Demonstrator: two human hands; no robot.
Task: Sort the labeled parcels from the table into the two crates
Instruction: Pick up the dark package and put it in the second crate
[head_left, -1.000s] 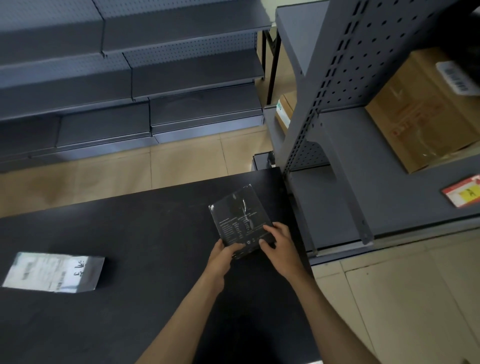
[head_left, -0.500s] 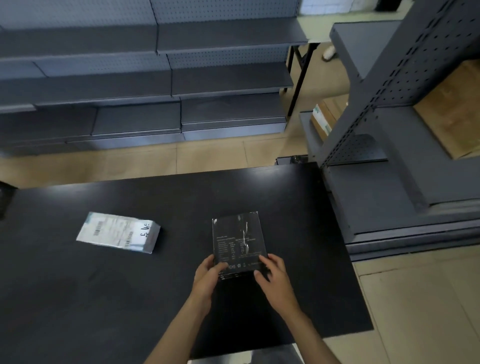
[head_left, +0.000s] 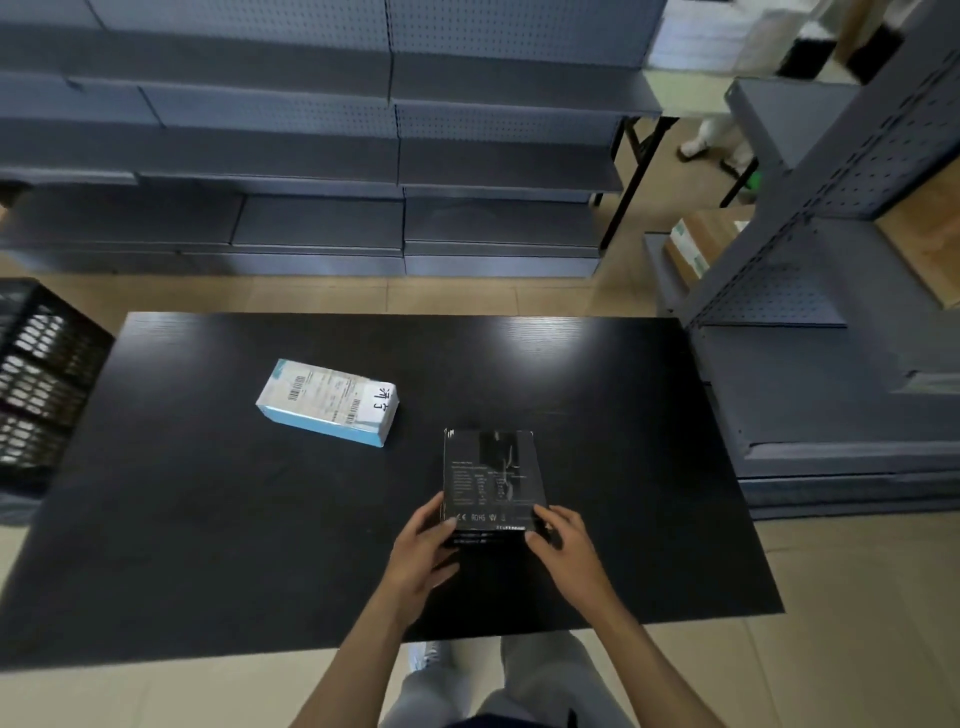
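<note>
My left hand (head_left: 423, 545) and right hand (head_left: 563, 545) grip the near corners of the black box (head_left: 491, 480) over the table (head_left: 208, 545). It looks light, stiff, glossy, probably slippery. I'd hold opposite edges. The white parcel (head_left: 328, 401) lies up-left of my hands.

The view swings away from the shelving at 3 o'clock and now faces the table (head_left: 208, 519) squarely. The black box (head_left: 491, 475), tilted 1 second ago, now sits straight between the left hand (head_left: 423, 556) and right hand (head_left: 569, 553). The white labeled parcel (head_left: 328, 401) comes closer, at 10 o'clock of the box. A black crate (head_left: 36, 384) enters at 9 o'clock.
</note>
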